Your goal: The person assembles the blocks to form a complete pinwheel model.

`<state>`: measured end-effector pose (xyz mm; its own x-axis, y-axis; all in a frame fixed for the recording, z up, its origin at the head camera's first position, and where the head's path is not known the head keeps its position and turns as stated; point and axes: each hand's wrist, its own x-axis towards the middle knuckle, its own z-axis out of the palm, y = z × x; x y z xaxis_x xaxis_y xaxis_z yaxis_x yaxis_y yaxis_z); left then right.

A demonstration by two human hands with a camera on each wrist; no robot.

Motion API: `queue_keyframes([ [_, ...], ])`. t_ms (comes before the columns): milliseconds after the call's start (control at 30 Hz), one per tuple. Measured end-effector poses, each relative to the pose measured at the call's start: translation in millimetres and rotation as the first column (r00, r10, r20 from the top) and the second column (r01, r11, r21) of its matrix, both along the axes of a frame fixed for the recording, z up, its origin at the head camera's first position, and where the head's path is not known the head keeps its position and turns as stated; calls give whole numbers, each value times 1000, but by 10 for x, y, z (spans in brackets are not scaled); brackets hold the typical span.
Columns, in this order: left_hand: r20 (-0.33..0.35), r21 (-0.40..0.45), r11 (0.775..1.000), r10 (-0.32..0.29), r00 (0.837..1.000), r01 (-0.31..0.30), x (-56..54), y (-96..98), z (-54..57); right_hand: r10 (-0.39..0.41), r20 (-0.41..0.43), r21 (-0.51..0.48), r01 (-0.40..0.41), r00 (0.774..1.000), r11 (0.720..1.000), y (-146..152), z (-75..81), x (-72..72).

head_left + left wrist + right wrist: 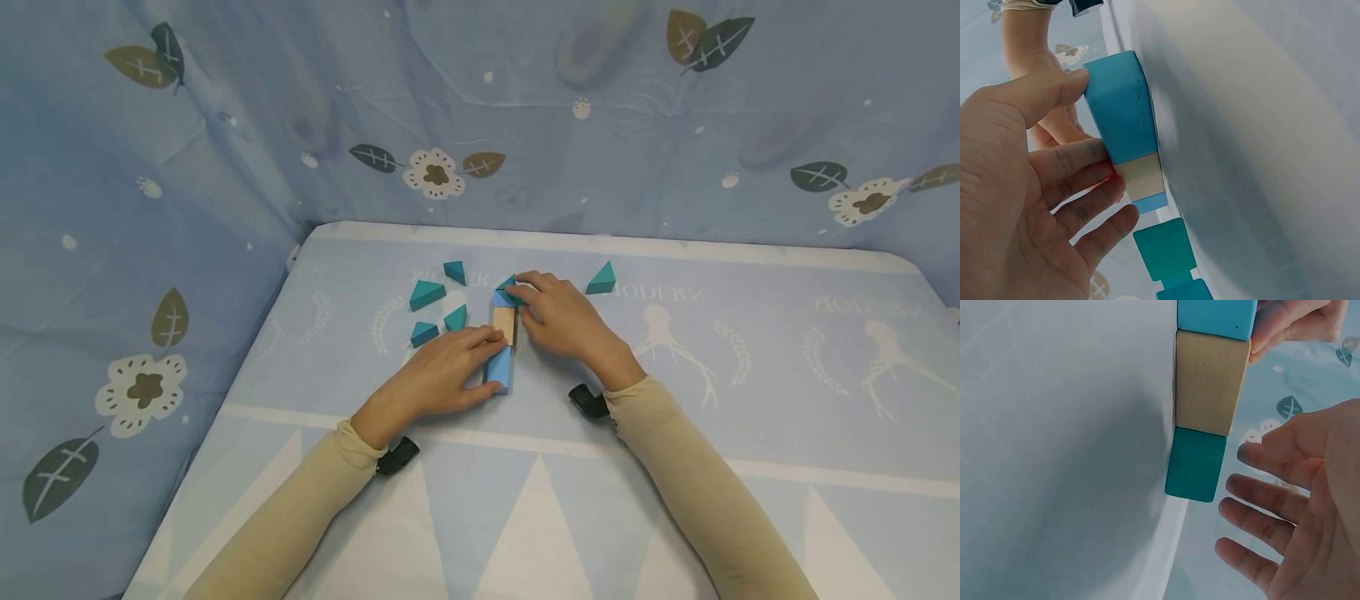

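A row of blocks runs away from me on the table. Nearest is a light blue block (498,372), then a plain wooden block (505,323), with blue and teal triangular pieces (506,284) at the far end. My left hand (442,371) holds the light blue block, thumb at its near corner and index finger by the seam with the wooden block (1141,176). Over the far end hovers my right hand (558,312), its fingertips overlapping the teal pieces. In the right wrist view its fingers are spread loosely beside the teal block face (1195,465), with a gap showing.
Left of the row lie several loose teal triangular blocks, including one block (427,294) near the row's far half. Another teal triangle (602,279) lies right of my right hand. A patterned blue curtain (525,125) hangs behind the table's back edge (637,246).
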<state>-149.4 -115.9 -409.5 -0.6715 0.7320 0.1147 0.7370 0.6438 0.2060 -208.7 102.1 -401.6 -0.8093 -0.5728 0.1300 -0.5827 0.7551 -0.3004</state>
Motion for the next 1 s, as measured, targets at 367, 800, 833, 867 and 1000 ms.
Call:
queue_keyframes([
  [367, 7, -4, 1000, 1, 1000, -1, 1, -1, 8, 11, 10, 9, -11, 1000, 1000, -13, -8, 0],
  [800, 11, -15, 1000, -2, 1000, 2, -2, 12, 15, 32, -1, -19, -32, 999, 999, 3, -46, -5],
  [833, 10, -15, 1000, -1, 1000, 1, 0, 12, 16, 35, -1, -18, -35, 999, 999, 2, -53, -8],
  [867, 9, -15, 1000, -1, 1000, 1, 0, 11, 17, 38, 1, -18, -38, 999, 999, 1, -60, -13],
  [1000, 3, -11, 1000, -3, 1000, 3, 3, 6, 18, 33, 11, 3, -33, 999, 999, -2, -69, -26],
])
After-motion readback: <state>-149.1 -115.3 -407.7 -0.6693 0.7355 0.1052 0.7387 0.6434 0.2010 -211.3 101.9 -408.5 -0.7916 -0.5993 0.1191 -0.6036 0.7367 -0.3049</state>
